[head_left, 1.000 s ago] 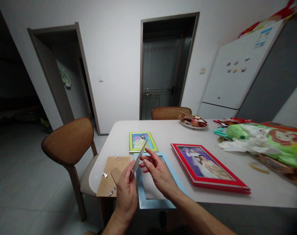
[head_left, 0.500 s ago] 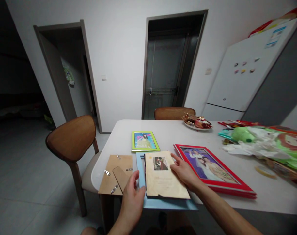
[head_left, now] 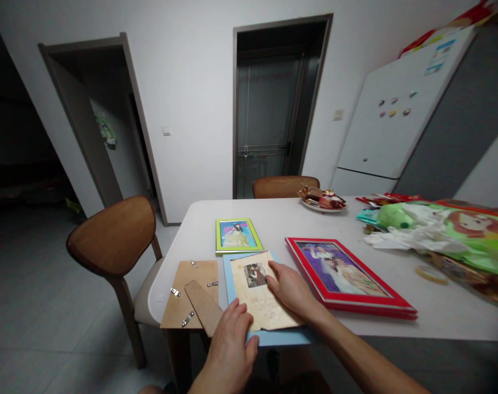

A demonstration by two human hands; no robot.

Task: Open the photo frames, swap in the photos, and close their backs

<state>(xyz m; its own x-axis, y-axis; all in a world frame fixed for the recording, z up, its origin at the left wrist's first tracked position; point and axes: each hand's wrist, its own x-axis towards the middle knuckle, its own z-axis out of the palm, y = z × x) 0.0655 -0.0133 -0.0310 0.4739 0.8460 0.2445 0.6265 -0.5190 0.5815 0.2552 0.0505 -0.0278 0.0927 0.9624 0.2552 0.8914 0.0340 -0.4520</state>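
Observation:
A cream sheet (head_left: 269,309) with a small printed photo and faint writing lies inside a light blue picture frame (head_left: 282,336) at the table's front edge. My right hand (head_left: 290,293) rests on the sheet's right part, fingers laid over it. At the lower left corner, my left hand (head_left: 235,336) touches the sheet and frame edge with its fingers stretched and thumb apart. Its palm side is hidden. Left of the frame lies a brown backing board (head_left: 202,271) with metal clips and a stand leg (head_left: 202,303).
Behind the blue frame lies a lime green picture frame (head_left: 239,251). Stacked red picture frames (head_left: 368,306) are on the right. Farther back are a plate of wrapped items (head_left: 323,207) and a green bag (head_left: 474,241) with white tissue. Wooden chairs (head_left: 113,235) stand around the white table (head_left: 183,235).
The cream sheet has shifted left and lies lower in the blue frame; its dark left edge no longer shows. My left hand has come onto its lower left corner. The view has swung slightly right.

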